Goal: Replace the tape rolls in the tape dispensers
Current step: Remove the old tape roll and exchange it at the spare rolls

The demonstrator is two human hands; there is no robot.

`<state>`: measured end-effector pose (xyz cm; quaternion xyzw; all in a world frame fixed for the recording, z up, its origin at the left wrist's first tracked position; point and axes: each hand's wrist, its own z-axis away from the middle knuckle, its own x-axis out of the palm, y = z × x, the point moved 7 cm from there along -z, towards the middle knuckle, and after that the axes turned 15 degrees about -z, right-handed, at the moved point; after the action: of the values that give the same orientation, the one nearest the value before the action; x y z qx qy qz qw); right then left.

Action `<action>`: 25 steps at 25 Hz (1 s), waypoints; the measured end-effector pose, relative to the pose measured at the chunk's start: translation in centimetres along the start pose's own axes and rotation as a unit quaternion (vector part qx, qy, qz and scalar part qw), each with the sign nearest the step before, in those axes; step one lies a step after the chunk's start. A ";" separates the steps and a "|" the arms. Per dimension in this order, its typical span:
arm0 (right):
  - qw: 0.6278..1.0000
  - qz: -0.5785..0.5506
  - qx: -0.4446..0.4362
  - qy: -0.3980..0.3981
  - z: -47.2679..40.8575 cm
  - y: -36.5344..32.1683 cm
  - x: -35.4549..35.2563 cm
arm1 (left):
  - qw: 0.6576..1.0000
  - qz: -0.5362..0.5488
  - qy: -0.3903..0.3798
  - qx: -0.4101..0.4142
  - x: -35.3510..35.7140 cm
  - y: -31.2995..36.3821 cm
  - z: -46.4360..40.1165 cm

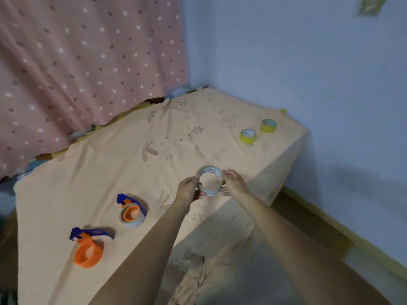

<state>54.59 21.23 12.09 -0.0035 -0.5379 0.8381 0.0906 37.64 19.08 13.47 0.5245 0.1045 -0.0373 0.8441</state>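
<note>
Above the peach cloth worktop [132, 172], the left hand [187, 190] and right hand [234, 183] pinch a clear see-through tape roll [209, 180] between closed fingers. Its smooth sides could slip, and it might drop.

Pale blue wall [308, 51] on far right, dim light. Pink spotted curtain [88, 62] hangs far left. Table [284, 164] draped in peach floral cloth [132, 139], reaching the floor [319, 227] near right. Yellow skirting [330, 223] along wall base.
</note>
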 end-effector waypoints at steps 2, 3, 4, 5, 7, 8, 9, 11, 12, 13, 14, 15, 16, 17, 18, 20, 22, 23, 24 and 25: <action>1.000 -0.009 -0.004 0.028 -0.3 -1.1 -4.8 | 1.000 -0.002 -0.017 0.000 4.4 1.3 0.1; 0.999 -0.010 -0.007 0.038 -0.6 -1.6 -6.8 | 1.000 -0.005 -0.024 0.000 6.3 2.0 0.0; 0.999 -0.013 -0.009 0.046 -0.7 -2.2 -8.5 | 0.999 -0.009 -0.033 0.001 8.0 2.7 -0.1; 0.998 -0.017 -0.008 0.051 -1.1 -2.7 -10.0 | 0.999 -0.013 -0.040 0.004 9.5 3.5 -0.3; 0.998 -0.019 -0.008 0.060 -2.1 -3.4 -12.3 | 0.998 -0.017 -0.054 0.011 12.0 4.7 -0.9; 0.998 -0.020 -0.010 0.063 -2.6 -3.7 -13.2 | 0.998 -0.018 -0.060 0.016 12.9 5.2 -1.3; 0.997 -0.022 -0.012 0.068 -3.2 -4.1 -14.2 | 0.998 -0.017 -0.065 0.018 14.1 5.7 -1.8; 0.996 -0.025 -0.016 0.080 -4.6 -4.7 -16.0 | 0.997 -0.017 -0.071 0.019 16.2 6.5 -3.2; 0.996 -0.024 -0.019 0.084 -5.3 -5.1 -16.8 | 0.997 -0.018 -0.076 0.018 17.1 7.0 -3.9; 0.996 -0.022 -0.021 0.086 -6.1 -5.4 -17.5 | 0.996 -0.021 -0.081 0.015 18.1 7.3 -4.7; 0.996 -0.018 -0.022 0.087 -7.2 -5.9 -18.4 | 0.996 -0.022 -0.087 0.012 19.3 7.7 -5.8; 0.996 -0.015 -0.023 0.087 -8.4 -6.4 -19.0 | 0.996 -0.021 -0.089 0.010 20.3 8.2 -6.9; 0.996 -0.012 -0.024 0.087 -9.7 -7.0 -19.6 | 0.996 -0.019 -0.091 0.010 21.1 8.8 -8.1; 0.996 -0.007 -0.025 0.088 -11.3 -7.8 -20.1 | 0.996 -0.016 -0.091 0.012 22.0 9.6 -9.6; 0.996 -0.002 -0.025 0.090 -13.0 -8.5 -20.6 | 0.996 -0.014 -0.091 0.013 22.9 10.4 -11.2; 0.995 0.011 -0.026 0.094 -16.5 -10.3 -21.4 | 0.995 -0.016 -0.095 0.014 24.5 12.1 -14.6; 0.995 0.023 -0.021 0.091 -20.3 -12.4 -21.7 | 0.995 -0.017 -0.099 0.012 25.7 13.9 -18.0; 0.996 0.028 -0.021 0.087 -22.1 -13.4 -21.7 | 0.995 -0.013 -0.097 0.008 26.1 14.8 -19.6; 0.996 0.030 -0.024 0.082 -23.6 -14.3 -21.6 | 0.996 -0.007 -0.093 0.006 26.3 15.6 -20.8; 0.996 0.030 -0.026 0.078 -24.9 -14.9 -21.5 | 0.996 -0.003 -0.089 0.006 26.4 16.3 -21.9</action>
<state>80.53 46.38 13.06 -0.0873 -0.5504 0.8234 0.1068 63.22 47.17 12.68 0.5238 0.0309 -0.0870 0.8468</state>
